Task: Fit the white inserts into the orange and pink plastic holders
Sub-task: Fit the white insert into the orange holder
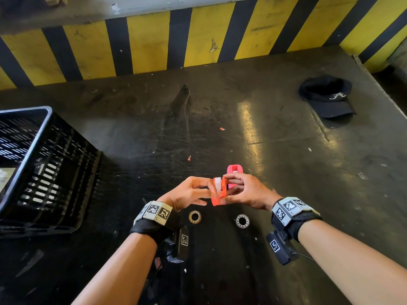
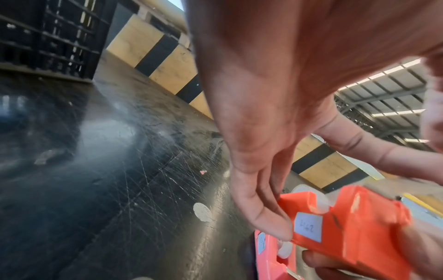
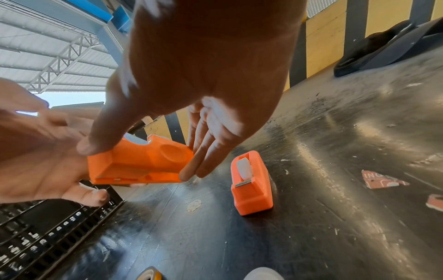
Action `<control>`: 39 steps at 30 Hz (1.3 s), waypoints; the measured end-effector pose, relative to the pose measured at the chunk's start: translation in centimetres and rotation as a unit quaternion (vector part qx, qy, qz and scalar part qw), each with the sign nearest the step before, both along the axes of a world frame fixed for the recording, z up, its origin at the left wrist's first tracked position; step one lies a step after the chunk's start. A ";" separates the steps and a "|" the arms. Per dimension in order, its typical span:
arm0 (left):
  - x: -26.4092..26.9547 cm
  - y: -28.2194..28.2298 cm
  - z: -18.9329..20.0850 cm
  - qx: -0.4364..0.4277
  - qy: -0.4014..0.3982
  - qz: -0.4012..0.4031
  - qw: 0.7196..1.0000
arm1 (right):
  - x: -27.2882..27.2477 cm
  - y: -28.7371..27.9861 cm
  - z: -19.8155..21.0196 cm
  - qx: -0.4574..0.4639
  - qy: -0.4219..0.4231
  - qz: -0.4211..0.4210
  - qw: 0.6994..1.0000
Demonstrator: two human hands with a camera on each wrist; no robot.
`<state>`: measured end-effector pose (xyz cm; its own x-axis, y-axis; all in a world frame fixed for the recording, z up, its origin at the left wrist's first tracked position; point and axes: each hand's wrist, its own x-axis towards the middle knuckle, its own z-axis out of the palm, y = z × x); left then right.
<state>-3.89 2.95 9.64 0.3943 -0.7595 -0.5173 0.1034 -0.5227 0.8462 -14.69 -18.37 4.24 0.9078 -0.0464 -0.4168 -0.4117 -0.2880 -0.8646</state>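
Observation:
Both hands hold an orange holder (image 1: 218,195) above the dark table (image 1: 275,150), with a white insert (image 1: 217,183) sitting in its top. My left hand (image 1: 209,191) pinches the holder's left side, thumb above and fingers (image 2: 266,214) along its wall. My right hand (image 1: 229,191) grips it from the right, thumb (image 3: 95,144) on one end and fingers (image 3: 203,157) on the other. The pink holder (image 1: 235,171) stands on the table just behind my right hand, partly hidden. In the right wrist view it looks orange (image 3: 251,187) and a white insert (image 3: 243,168) sits in it.
A black slatted crate (image 1: 44,168) stands at the left. Two tape rings (image 1: 195,216) (image 1: 242,221) lie near my wrists. A black cap (image 1: 328,95) lies at the back right. A yellow and black striped wall (image 1: 198,40) borders the table's far edge.

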 end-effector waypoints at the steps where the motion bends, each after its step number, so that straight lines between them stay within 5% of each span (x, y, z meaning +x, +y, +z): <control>1: 0.0 0.0 0.0 -0.007 0.020 0.010 1.000 | 0.0 -0.1 0.0 0.003 0.002 0.001 1.000; 6: 0.2 -0.7 0.2 0.009 0.043 0.041 0.998 | -0.1 -0.1 0.1 0.016 0.005 -0.003 1.000; 23: 0.5 -0.3 -0.6 0.046 -0.073 -0.015 0.996 | 0.5 0.1 1.3 0.035 0.024 0.017 0.999; 30: 1.4 -1.1 -2.3 0.092 -0.161 -0.057 0.981 | 2.3 0.1 1.0 -0.118 0.028 0.091 0.988; 39: 3.9 -3.0 -6.6 0.121 -0.288 -0.044 0.949 | 7.1 -0.4 -2.1 -0.382 -0.018 0.178 0.907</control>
<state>0.01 -0.09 3.06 0.6058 -0.6887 -0.3985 -0.3925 -0.6943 0.6033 -7.56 -18.82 2.13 0.9344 -0.0109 -0.3560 -0.1507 -0.9177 -0.3675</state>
